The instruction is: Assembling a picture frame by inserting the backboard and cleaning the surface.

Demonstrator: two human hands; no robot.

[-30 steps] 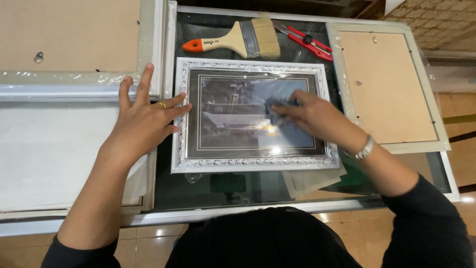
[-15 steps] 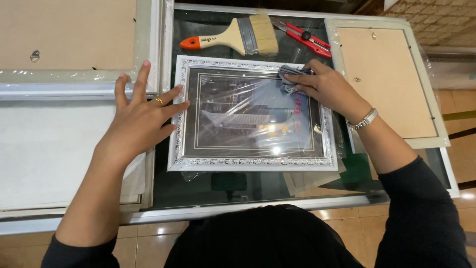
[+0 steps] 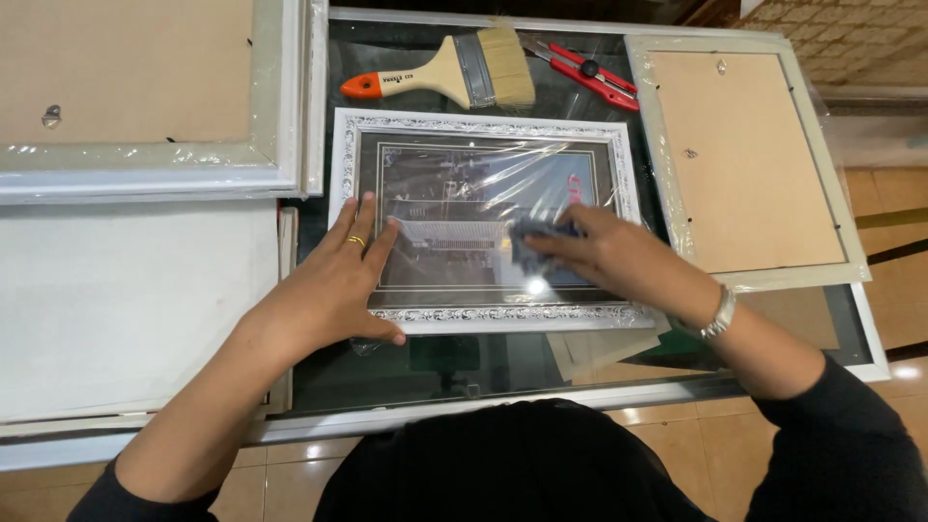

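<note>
A white, ornately moulded rectangular picture frame (image 3: 480, 220) with a glazed dark print is laid flat on a glass-topped table (image 3: 619, 372), at the centre of the view. The left hand (image 3: 333, 280) is pressed palm-down on the frame's left rail and glass, at 9 o'clock from the frame's centre; its fingers are extended and slightly spread, and no object is pinched. The right hand (image 3: 614, 256) is laid on the glass at 4 o'clock from the centre, with its fingers pressed together on a small dark blue-grey cloth (image 3: 536, 240).

The step in hand is judged to be wiping of the glazing, with the frame steadied by the left hand. For the next stroke, firm downward pressure on the left rail would be required so that the frame is not slid across the table.

A wooden flat paintbrush with an orange handle tip (image 3: 445, 73) is located at 12 o'clock, a red utility cutter (image 3: 590, 75) at 1 o'clock, and a face-down pale frame with brown backing board (image 3: 739, 159) at 3 o'clock.
</note>
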